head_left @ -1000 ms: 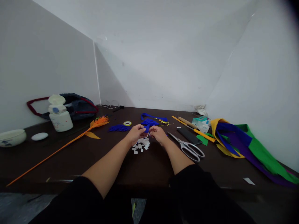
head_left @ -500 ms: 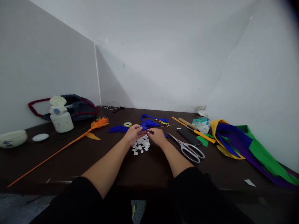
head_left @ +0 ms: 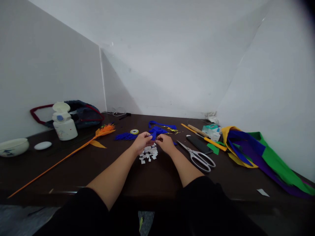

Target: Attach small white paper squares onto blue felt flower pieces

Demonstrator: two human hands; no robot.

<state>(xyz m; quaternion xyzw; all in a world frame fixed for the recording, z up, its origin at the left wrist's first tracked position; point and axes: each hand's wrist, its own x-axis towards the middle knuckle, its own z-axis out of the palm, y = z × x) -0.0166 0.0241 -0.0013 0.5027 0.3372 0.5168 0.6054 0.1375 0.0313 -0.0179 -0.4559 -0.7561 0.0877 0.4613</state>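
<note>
Between my two hands is a small piece of blue crepe paper [head_left: 153, 135]. My left hand [head_left: 142, 143] pinches it between thumb and fingers. Close beside it, my right hand [head_left: 165, 143] has its fingertips pressed together at the piece's right edge; whatever they grip is too small to make out. Beneath both hands lies a heap of small white paper squares [head_left: 149, 153]. More blue crepe paper, a strip [head_left: 162, 124] among it, rests just beyond my fingers. To the left is a pile of blue fringed paper [head_left: 124, 136] beside a yellow-rimmed roll of tape [head_left: 134, 131].
Scissors [head_left: 197, 156] and a black phone [head_left: 199, 144] lie at right, near coloured crepe paper sheets [head_left: 265, 160]. An orange paper flower [head_left: 104, 129] on a long stem, a white bottle [head_left: 65, 127], a bowl [head_left: 14, 147] and a denim bag [head_left: 86, 113] occupy the left.
My left fingers have turned, so the blue paper piece sits higher and at a different angle. The right hand has stayed near it. Other things lie where they were.
</note>
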